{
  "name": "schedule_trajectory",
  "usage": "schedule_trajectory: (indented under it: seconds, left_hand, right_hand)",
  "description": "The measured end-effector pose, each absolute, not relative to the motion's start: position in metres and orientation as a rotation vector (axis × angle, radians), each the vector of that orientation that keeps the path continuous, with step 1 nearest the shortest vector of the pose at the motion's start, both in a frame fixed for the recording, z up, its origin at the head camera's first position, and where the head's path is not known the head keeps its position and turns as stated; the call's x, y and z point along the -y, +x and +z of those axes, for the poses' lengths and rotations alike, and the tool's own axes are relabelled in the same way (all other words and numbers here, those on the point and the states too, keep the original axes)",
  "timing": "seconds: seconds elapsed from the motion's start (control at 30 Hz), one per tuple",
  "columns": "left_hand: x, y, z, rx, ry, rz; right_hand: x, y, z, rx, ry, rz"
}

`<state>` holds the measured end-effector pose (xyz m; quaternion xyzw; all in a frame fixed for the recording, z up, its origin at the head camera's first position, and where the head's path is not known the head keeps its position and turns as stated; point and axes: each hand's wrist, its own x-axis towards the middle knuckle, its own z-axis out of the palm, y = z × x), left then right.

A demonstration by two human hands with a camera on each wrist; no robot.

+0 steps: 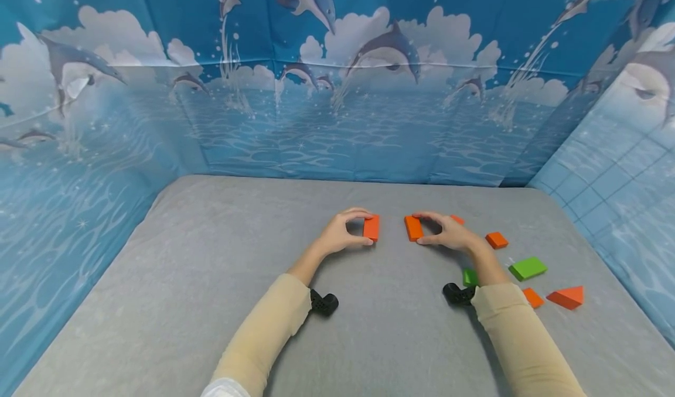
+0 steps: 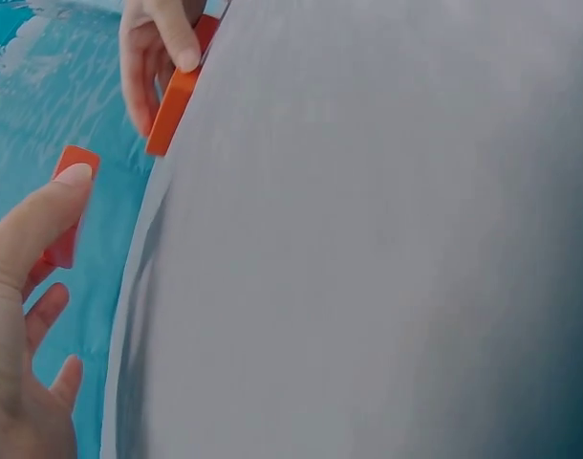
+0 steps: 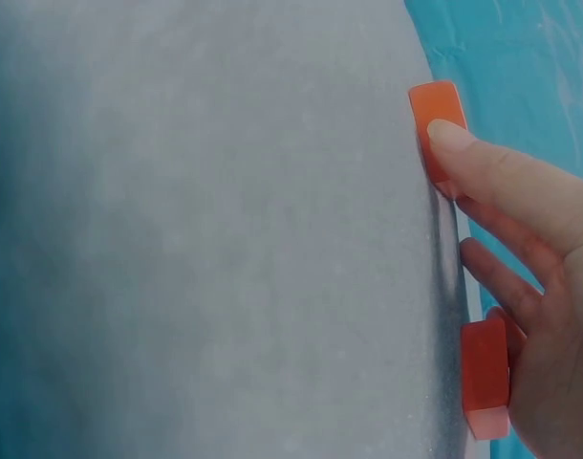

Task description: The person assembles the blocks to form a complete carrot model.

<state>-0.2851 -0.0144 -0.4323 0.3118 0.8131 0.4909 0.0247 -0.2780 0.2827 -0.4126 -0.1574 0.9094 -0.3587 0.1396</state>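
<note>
Between thumb and fingers, my left hand point(image 1: 333, 235) pinches a red-orange rectangular block point(image 1: 371, 228). My right hand point(image 1: 454, 233) grips an orange rectangular block point(image 1: 413, 228) by its two ends. The blocks face each other across a short gap near the middle of the grey table. In the left wrist view, the left thumb presses on the end of its block point(image 2: 79, 156), and the other block point(image 2: 171, 113) appears beyond. The right wrist view shows the right thumb on the orange block point(image 3: 435, 103), with a red block point(image 3: 485, 365) beside the palm.
Right of the right hand lie an orange block point(image 1: 497, 240), a green block point(image 1: 528, 268) and an orange triangular block point(image 1: 566, 297). A small green block point(image 1: 469, 277) and another orange block point(image 1: 534, 297) sit beside the right forearm. Dolphin-print curtains point(image 1: 337, 133) surround the grey table point(image 1: 184, 268).
</note>
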Motion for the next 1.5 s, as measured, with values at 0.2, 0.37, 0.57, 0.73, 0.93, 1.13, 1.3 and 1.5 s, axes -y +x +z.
schedule_trajectory:
  seconds: [0.2, 0.37, 0.57, 0.73, 0.93, 1.13, 1.3, 1.5]
  left_hand:
    - [0.035, -0.285, -0.435, -2.589, 0.958, 1.459]
    - [0.046, -0.286, -0.443, -2.621, 0.951, 1.440]
    - [0.054, -0.286, -0.451, -2.613, 0.921, 1.501]
    - [0.056, -0.285, -0.452, -2.645, 0.916, 1.450]
    - [0.056, -0.284, -0.450, -2.647, 0.900, 1.409]
    - [0.055, -0.282, -0.450, -2.647, 0.896, 1.408]
    - [0.055, -0.283, -0.452, -2.648, 0.903, 1.402]
    - [0.055, -0.284, -0.451, -2.658, 0.920, 1.412]
  right_hand:
    - [-0.285, -0.275, -0.410, -2.594, -0.428, -1.070]
    - [-0.284, -0.276, -0.409, -2.588, -0.420, -1.060]
    - [-0.282, -0.277, -0.410, -2.582, -0.403, -1.059]
    - [-0.282, -0.277, -0.410, -2.577, -0.401, -1.062]
    - [-0.282, -0.277, -0.410, -2.594, -0.414, -1.043]
    - [-0.276, -0.275, -0.409, -2.650, -0.485, -1.020]
    - [-0.253, -0.271, -0.405, -2.720, -0.591, -1.043]
    - [-0.210, -0.266, -0.403, -2.743, -0.662, -1.129]
